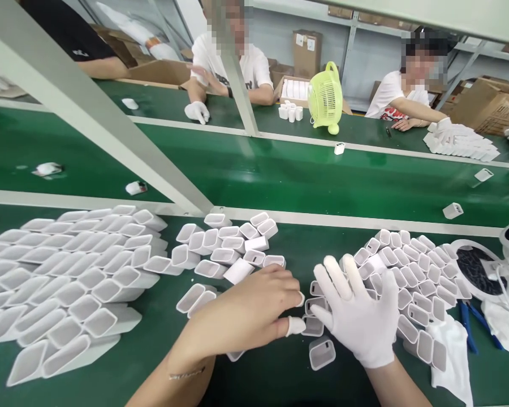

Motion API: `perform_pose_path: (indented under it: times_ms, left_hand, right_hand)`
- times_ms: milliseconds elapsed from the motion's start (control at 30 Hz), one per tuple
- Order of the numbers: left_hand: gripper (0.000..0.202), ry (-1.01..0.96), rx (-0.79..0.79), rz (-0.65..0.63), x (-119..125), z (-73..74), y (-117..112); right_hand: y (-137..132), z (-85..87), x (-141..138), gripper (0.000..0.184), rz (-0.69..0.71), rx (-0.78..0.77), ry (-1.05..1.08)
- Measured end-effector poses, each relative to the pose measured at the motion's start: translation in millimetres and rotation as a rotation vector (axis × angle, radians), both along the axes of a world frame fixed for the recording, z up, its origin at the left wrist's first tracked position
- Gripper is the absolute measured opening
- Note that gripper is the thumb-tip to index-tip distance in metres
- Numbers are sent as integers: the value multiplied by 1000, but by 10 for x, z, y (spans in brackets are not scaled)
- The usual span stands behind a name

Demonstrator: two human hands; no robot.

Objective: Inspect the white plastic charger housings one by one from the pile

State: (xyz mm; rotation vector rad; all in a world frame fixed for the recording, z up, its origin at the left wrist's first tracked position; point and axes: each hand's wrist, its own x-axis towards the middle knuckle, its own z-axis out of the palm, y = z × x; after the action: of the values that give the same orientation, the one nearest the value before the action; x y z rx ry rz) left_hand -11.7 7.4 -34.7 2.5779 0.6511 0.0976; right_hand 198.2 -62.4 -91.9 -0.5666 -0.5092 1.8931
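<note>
My bare left hand (254,308), with white finger cots on two fingertips, lies curled over a few small white plastic shells (316,316) on the green bench (152,362). Its fingertips pinch toward one shell, but what they grip is hidden. My right hand (358,316) wears a white glove and rests with fingers spread on the shells just right of the left hand. One loose shell (322,353) lies below both hands. A dense cluster of upright shells (411,271) stands to the right.
Rows of long white sleeves (68,282) fill the left. More shells (233,249) sit ahead. Blue pliers (466,322), a cloth (453,356) and a round fixture (475,268) lie right. Behind the green conveyor (280,175), co-workers sit near a green fan (326,97) and cardboard boxes (487,107).
</note>
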Motion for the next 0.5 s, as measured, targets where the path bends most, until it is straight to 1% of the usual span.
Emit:
perform_pose_path:
  times_ms: [67, 167, 267, 333, 400, 500]
  left_hand:
    - [6, 3, -16, -14, 12, 25, -53]
    - [8, -42, -48, -47, 5, 71, -94]
    - [9, -90, -97, -126, 10, 86, -104]
    - [10, -136, -135, -193, 39, 64, -111]
    - [16, -165, -150, -242, 87, 20, -122]
    - [21, -162, -131, -265, 168, -56, -141]
  right_hand:
    - [14, -17, -8, 68, -48, 29, -16]
    - [21, -64, -12, 64, -103, 56, 29]
    - [24, -65, -4, 63, -127, -20, 89]
    - [32, -34, 2, 61, -126, -74, 108]
    - [44, 4, 1, 61, -120, -97, 127]
    - [53, 43, -5, 64, -118, -123, 171]
